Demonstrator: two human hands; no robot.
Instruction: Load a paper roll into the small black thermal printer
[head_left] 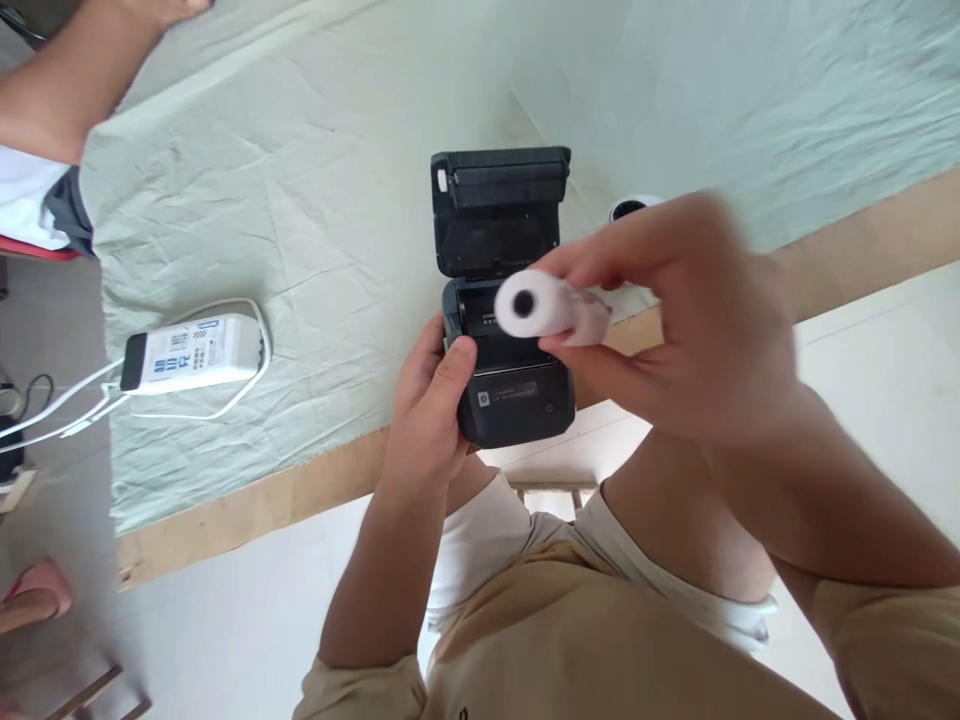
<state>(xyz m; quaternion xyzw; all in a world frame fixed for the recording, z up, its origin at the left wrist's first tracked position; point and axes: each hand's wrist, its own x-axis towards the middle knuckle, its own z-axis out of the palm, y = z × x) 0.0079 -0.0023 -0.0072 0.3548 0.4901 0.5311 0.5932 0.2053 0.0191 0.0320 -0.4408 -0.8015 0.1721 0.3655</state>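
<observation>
Left hand [429, 415]: clamped on black device [517, 408], steadying it
Right hand [705, 325]: pinches white roll [551, 312] sideways, keeping its end exposed

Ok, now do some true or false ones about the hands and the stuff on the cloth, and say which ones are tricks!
1. The right hand is holding a white roll. True.
2. The black device has its lid shut. False: the lid is open.
3. The left hand is lying flat on the cloth. False: it is holding the black device.
4. The white box is on the cloth. True.
5. The end of the white roll has a dark, round hole in it. True.
</observation>
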